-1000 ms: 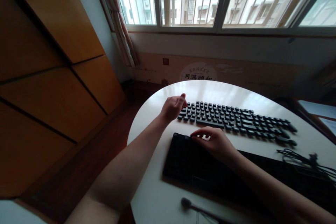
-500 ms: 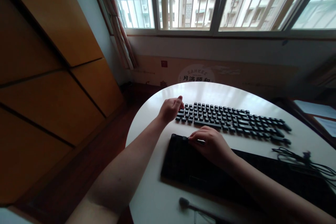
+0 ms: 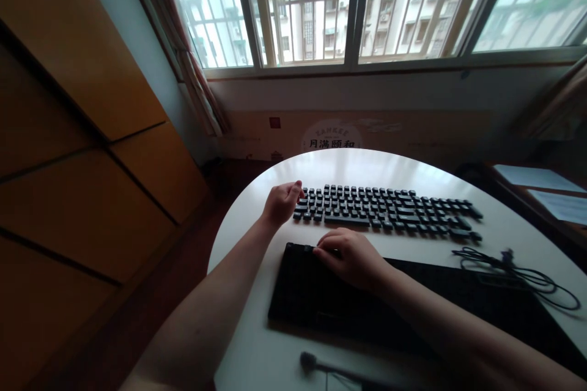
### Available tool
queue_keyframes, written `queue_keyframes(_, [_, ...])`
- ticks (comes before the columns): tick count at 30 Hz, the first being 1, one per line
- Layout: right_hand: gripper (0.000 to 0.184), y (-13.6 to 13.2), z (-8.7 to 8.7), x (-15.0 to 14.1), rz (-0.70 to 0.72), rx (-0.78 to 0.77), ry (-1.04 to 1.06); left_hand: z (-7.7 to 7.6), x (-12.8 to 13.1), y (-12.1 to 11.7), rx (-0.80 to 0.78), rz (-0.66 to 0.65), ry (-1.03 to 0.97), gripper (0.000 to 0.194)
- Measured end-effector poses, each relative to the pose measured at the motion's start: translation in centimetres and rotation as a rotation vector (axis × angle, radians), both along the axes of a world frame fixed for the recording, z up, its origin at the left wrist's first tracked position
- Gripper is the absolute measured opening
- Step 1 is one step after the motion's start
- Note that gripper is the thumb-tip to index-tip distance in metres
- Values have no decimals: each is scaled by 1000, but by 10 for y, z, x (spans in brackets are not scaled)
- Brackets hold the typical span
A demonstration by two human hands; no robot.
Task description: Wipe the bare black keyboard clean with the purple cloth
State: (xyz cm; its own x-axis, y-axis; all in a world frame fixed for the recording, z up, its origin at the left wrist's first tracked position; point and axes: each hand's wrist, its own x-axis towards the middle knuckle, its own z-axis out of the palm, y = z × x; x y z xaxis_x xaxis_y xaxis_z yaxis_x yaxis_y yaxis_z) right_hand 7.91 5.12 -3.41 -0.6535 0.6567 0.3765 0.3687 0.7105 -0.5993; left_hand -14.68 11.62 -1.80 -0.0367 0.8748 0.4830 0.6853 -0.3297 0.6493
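My right hand rests over the upper left of a black keyboard base, thumb and fingertips pinched at its top row on what appears to be a keycap, mostly hidden by the fingers. A few keycaps sit in the base's top left corner. Beyond the base, rows of loose black keycaps stand on the white round table in keyboard order. My left hand is closed at the left end of these rows, thumb up; whatever its fingers hold is hidden.
A coiled black cable lies at the base's right end. Near the table's front is a dark brush, partly blurred. Papers lie on a dark surface at right. Wooden cabinets stand left, a barred window ahead.
The view has shifted, so the table and keycaps sit further left and slightly lower. My right fingers have flattened closer to the base's top row. The left hand stays closed beside the loose keycaps.
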Motion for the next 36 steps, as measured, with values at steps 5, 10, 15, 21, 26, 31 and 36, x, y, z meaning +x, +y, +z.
queue_keyframes(5, [16, 8, -1, 2, 33, -139, 72, -4, -2, 3, 67, 83, 101, 39])
queue_keyframes(10, [25, 15, -11, 0, -17, -205, 136, 1, -2, 1, 151, 184, 186, 31])
queue_keyframes(15, [35, 15, -13, -3, -10, -171, 140, 12, -3, 9, 141, 244, 255, 29])
queue_keyframes(21, [39, 10, -8, -4, 19, -98, 89, 23, -8, 38, -82, 223, 382, 20])
queue_keyframes(26, [40, 10, -8, -5, 17, -57, 66, 27, 4, 79, -360, 161, 462, 32])
queue_keyframes(31, [43, 10, -7, -4, 8, -15, 12, 23, 29, 118, -593, 89, 478, 35])
queue_keyframes(36, [44, 10, -6, -5, 18, 24, -51, 21, 39, 139, -763, -23, 464, 38])
